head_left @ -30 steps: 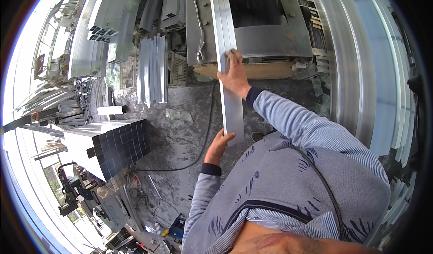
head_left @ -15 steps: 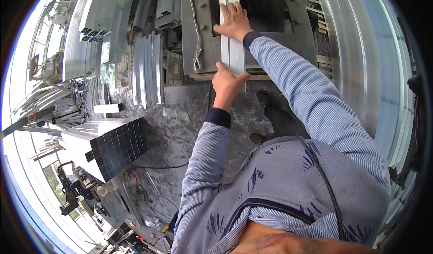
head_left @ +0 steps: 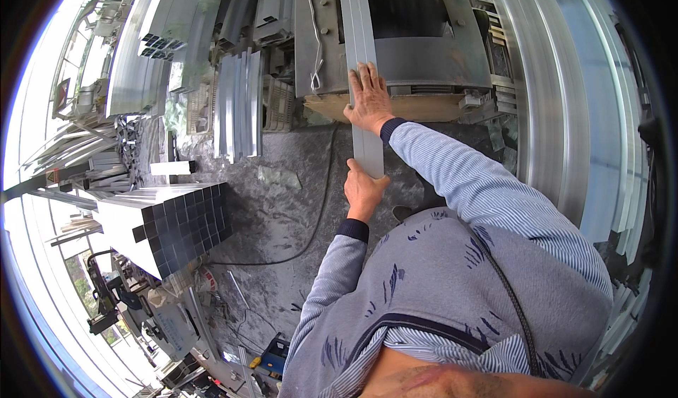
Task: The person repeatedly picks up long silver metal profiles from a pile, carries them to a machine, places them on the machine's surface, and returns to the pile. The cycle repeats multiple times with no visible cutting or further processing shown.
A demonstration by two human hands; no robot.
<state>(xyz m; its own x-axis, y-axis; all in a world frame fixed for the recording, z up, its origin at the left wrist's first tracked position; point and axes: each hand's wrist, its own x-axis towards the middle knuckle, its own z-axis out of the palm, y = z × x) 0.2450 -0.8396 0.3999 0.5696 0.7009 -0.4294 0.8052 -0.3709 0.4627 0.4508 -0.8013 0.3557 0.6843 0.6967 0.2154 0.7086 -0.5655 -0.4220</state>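
Note:
A long light-grey metal profile runs away from me over a dark metal worktop, its near end sticking out past the worktop's front edge. That near end is gripped by my left hand, thumb on the right side and fingers curled round the left. Farther up, my right hand lies over the profile with its thumb at the left edge and its fingers across the top. A dark rectangular opening shows in the worktop beside the profile's far part. The undersides of both hands are hidden.
Stacked metal profiles stand left of the worktop. A bundle of square tubes lies nearer, at left. Long metal lengths line the right. A black cable crosses the floor, and a white cord lies on the worktop.
Both hands and the profile have come toward me, so its far end now shows on the worktop. Two strips showed side by side before; now a single wide face shows.

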